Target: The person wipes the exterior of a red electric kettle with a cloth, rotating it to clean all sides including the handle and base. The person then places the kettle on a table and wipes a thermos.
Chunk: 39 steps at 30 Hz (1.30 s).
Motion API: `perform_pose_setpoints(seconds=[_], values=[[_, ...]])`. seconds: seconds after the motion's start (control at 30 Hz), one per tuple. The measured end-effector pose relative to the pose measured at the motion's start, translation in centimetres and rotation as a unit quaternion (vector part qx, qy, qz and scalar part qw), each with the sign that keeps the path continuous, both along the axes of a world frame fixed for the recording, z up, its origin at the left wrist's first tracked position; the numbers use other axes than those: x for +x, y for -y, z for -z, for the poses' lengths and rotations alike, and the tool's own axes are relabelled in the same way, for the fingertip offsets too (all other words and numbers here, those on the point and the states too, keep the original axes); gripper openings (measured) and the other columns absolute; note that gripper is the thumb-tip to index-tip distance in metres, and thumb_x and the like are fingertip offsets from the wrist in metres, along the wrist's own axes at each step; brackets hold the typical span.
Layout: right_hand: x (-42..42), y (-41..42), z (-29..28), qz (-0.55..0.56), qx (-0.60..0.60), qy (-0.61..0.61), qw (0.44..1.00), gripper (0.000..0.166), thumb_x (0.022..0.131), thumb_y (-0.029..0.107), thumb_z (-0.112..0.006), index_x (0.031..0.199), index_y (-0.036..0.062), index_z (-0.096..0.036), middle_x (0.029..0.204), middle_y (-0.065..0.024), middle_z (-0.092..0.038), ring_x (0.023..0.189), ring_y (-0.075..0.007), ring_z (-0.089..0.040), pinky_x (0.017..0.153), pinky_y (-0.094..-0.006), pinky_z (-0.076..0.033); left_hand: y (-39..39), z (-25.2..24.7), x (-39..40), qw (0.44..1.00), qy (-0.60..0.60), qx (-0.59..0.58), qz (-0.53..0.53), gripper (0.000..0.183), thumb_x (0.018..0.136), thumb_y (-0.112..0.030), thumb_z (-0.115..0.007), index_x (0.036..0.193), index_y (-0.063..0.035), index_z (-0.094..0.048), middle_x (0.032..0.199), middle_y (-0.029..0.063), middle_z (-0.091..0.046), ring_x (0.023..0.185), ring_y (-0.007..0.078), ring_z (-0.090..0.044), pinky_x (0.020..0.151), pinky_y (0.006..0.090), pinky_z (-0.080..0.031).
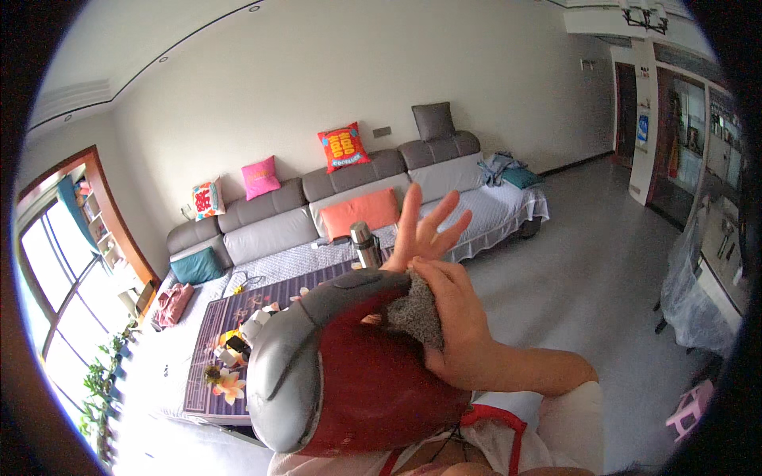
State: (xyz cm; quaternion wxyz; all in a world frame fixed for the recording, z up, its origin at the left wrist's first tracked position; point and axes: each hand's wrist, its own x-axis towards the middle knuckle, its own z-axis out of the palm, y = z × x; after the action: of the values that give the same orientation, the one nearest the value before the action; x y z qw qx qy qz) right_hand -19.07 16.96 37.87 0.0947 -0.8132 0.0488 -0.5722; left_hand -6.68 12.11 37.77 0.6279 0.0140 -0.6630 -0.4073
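A dark red household appliance [381,387] fills the lower middle of the view, tilted in front of my chest. Its curved handle is grey, and its rounded end at the left is silver. What kind of appliance it is, I cannot tell. My right hand [461,318] presses a grey cloth [419,306] against the handle's right end. Behind the handle, my left hand [422,238] has three fingers raised and spread. Its thumb and palm are mostly hidden, though some skin shows through the handle opening. How it bears on the appliance is unclear.
A low table [199,381] with small items and a steel thermos [365,244] stands ahead left. Behind it runs a long grey sofa [271,235] with cushions. Plants [98,387] line the window side. At right are a plastic-draped table [693,303] and a pink stool [690,407].
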Motion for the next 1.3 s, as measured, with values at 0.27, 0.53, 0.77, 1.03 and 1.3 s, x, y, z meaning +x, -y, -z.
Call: perform_pose_setpoints(seconds=[0.27, 0.53, 0.77, 1.03, 1.3], values=[[0.2, -0.4, -3.1, -0.046, -0.076, -0.033, 0.996, 0.076, 0.058, -0.008, -0.061, 0.13, -0.0054, -0.036, 0.122, -0.0243, -0.046, 0.113, -0.042, -0.047, 0.099, -0.0453, -0.036, -1.9, 0.2, -1.9, 0.989, -0.034, 0.131, -0.053, 0.079, 0.089, -0.065, -0.033, 0.149, -0.0207, -0.005, 0.147, 0.0208, -0.026, 0.115, 0.0438, -0.051, 0.089, 0.0397, -0.046], [-1.1, -0.4, 4.2, 0.004, 0.102, -0.029, 0.994, 0.064, 0.07, -0.005, -0.063, 0.13, -0.0033, -0.04, 0.112, -0.0235, -0.053, 0.101, -0.0375, -0.056, 0.085, -0.0408, -0.046, 1.7, 1.6, 1.4, 0.996, 0.015, 0.065, 0.062, 0.084, 0.085, -0.057, -0.049, 0.147, -0.0238, -0.003, 0.152, 0.015, -0.016, 0.134, 0.0362, -0.03, 0.107, 0.0473, -0.021], [-3.8, -0.4, 5.5, 0.033, 0.12, -0.054, 0.991, 0.046, 0.074, 0.001, -0.064, 0.117, -0.0017, -0.049, 0.094, -0.019, -0.057, 0.084, -0.0355, -0.06, 0.072, -0.0394, -0.048, 4.8, 0.2, -0.6, 0.896, 0.17, 0.41, 0.019, 0.063, 0.092, -0.046, -0.043, 0.145, -0.0174, -0.023, 0.151, 0.0094, -0.024, 0.138, 0.0272, -0.024, 0.11, 0.0496, -0.017], [-7.0, 0.5, 6.3, -0.039, 0.169, -0.095, 0.98, 0.037, 0.081, 0.007, -0.062, 0.115, -0.0005, -0.05, 0.102, -0.0184, -0.059, 0.091, -0.0306, -0.062, 0.076, -0.037, -0.049, -4.5, -2.9, 0.9, 0.947, 0.226, 0.126, 0.19, 0.078, 0.08, -0.049, -0.058, 0.14, -0.004, -0.035, 0.132, 0.0215, -0.047, 0.12, 0.0348, -0.048, 0.096, 0.0442, -0.041], [-9.9, 4.8, 4.1, -0.097, 0.493, 0.285, 0.816, 0.042, 0.094, 0.028, -0.055, 0.127, 0.0042, -0.047, 0.117, -0.0103, -0.057, 0.105, -0.0229, -0.057, 0.09, -0.0374, -0.046, 0.4, 1.2, 9.0, 0.996, 0.043, -0.025, 0.08, 0.061, 0.088, -0.036, -0.06, 0.128, 0.0073, -0.044, 0.056, 0.0023, -0.049, 0.048, 0.0124, -0.049, 0.043, 0.0268, -0.039]])
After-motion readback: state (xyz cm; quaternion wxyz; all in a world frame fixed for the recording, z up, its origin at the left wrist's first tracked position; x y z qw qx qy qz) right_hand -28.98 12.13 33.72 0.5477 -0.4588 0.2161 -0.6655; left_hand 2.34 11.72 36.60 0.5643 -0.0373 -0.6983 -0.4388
